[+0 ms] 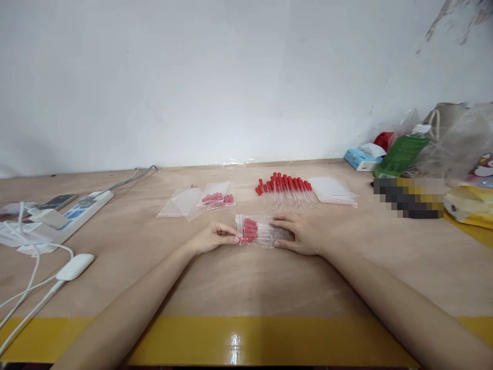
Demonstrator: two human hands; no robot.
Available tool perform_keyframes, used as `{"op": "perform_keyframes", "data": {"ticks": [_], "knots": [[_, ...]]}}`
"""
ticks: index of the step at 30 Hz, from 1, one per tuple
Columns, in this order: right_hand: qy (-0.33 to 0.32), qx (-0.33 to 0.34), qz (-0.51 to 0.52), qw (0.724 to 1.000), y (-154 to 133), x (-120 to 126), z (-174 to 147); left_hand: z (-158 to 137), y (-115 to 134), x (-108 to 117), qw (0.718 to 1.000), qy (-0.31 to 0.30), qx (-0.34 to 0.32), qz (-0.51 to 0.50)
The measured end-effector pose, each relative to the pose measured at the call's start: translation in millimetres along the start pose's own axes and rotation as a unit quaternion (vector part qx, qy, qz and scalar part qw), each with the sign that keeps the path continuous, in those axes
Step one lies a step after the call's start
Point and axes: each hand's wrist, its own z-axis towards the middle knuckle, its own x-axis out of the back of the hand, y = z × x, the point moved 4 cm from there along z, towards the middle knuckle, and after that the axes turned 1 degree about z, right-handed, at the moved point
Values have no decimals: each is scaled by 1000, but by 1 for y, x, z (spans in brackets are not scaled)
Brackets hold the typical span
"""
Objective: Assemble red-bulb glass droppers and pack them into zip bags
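A clear plastic bag of droppers [265, 231] lies flat on the table between my hands, its several red rubber bulbs at the left and the clear tubes pointing right. At the bag's left edge, my left hand [216, 237] pinches the plastic between thumb and fingers. My right hand [302, 234] holds the right end, thumb at the lower side and fingers at the upper side. Just beyond lies a row of loose droppers [287, 187] with red bulbs. Another bag with red-bulbed droppers [217, 198] rests behind my left hand.
Flat clear bags [177, 203] lie at the left back, and a stack of bags [333, 191] at the right. A power strip [82, 213] with white cables occupies the left. To the right stand a tissue pack [364, 158], a green bottle [402, 154] and a yellow package [472, 205].
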Motion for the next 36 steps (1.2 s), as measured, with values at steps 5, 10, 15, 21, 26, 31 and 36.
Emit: {"op": "perform_keyframes", "data": {"ticks": [5,10,15,21,26,31,36], "knots": [[0,2,2,1000,-2,-1,0,3,-5,-2,999,29,-5,36],[8,4,1,1000,-2,0,0,-2,11,-7,988,16,-68,137],[13,8,9,1000,-1,-1,0,-9,16,-9,985,46,-92,135],[17,7,11,1000,-2,0,1,-8,3,-12,973,148,-84,153],[12,6,12,1000,-3,-1,1,-8,13,-16,974,69,-84,201],[5,-3,8,1000,-3,-1,2,-9,12,-9,974,184,-48,126],[-7,18,23,1000,-8,1,1,-9,7,-7,965,238,40,-100]]}}
